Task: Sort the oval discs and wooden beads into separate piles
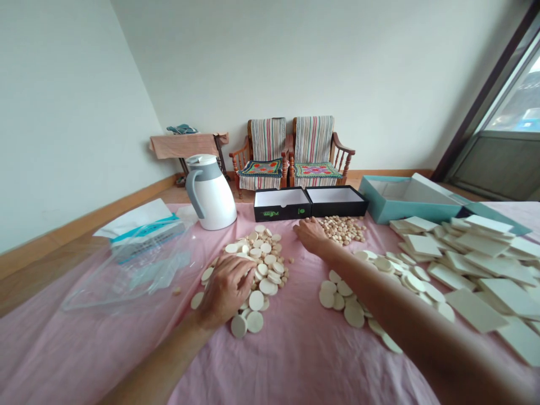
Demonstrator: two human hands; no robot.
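My left hand (228,286) rests on a pile of pale round wooden discs (266,287). Its fingers are curled down among them, and what they hold, if anything, is hidden under the palm. Small wooden pieces are mixed into this pile. My right hand (311,233) reaches forward to the left edge of a heap of small rounded wooden pieces (343,229). The fingers there are bent and closed, with their tips low over the pink cloth (291,349); I cannot see anything between them. More wooden discs (354,312) lie under and beside my right forearm.
Behind the piles stand two black open boxes (282,212) and a light-blue box (392,211). Square wooden tiles (476,309) are heaped at right. A white jug (215,197) and a clear plastic bag (143,281) with a tissue pack (145,233) are at left. Two chairs (265,149) stand beyond.
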